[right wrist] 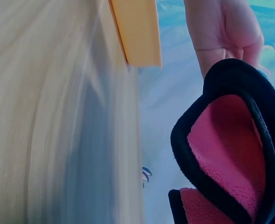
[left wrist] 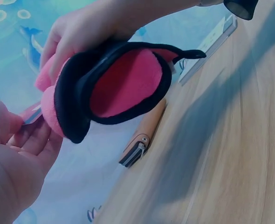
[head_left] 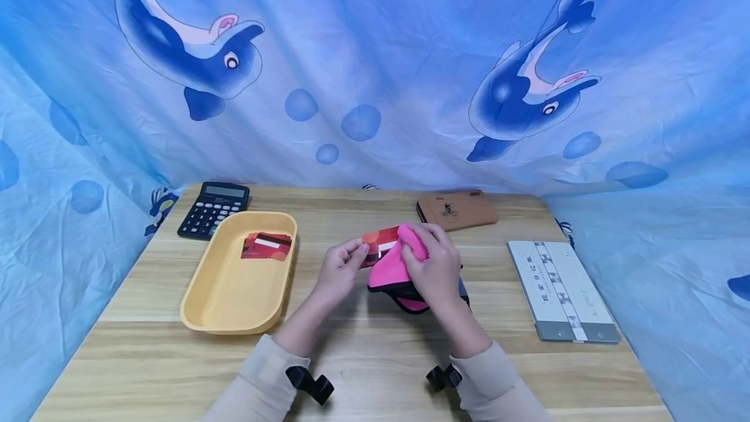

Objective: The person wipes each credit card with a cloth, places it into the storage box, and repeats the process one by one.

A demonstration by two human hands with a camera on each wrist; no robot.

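My left hand [head_left: 341,269] pinches a red patterned bank card [head_left: 379,238] by its left edge, above the middle of the table. My right hand [head_left: 435,264] grips a pink cloth with black edging [head_left: 390,271] and presses a bunched fold of it against the card's right part, which is covered. In the left wrist view, the loose end of the cloth [left wrist: 128,84] hangs curved, its pink inner side showing. The right wrist view has the cloth [right wrist: 226,144] in front of part of the left hand [right wrist: 223,28].
At the left stands a yellow tray [head_left: 234,305] with red cards [head_left: 266,246] inside. A black calculator [head_left: 215,210] lies behind it. A brown wallet [head_left: 459,211] is at the back right, and a grey-white ledger [head_left: 562,292] lies near the table's right edge.
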